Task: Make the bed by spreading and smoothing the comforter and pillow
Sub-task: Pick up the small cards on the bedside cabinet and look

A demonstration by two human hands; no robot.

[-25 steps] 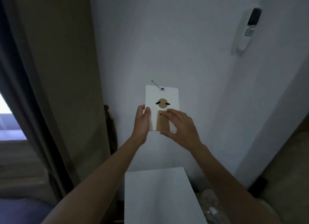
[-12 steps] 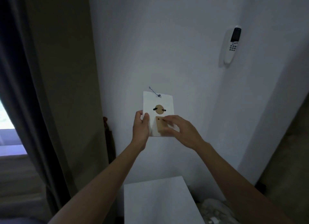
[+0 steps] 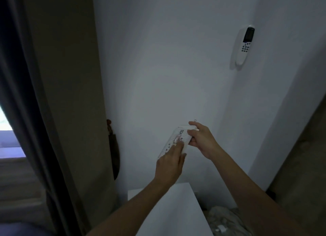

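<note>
White card (image 3: pixel 178 138) between both hands' fingers (image 3: pixel 180 144)

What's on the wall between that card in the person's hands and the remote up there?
Nothing: the head view shows bare white wall between card and remote.

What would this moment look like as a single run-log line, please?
left hand: holding lined card | right hand: gripping card's top | bed: not in view

Bare wall (image 3: pixel 167 68) above both hands; a mounted remote (image 3: pixel 244 45) upper right, a curtain (image 3: pixel 58 94) at left, a white cabinet (image 3: pixel 169 211) below.
</note>
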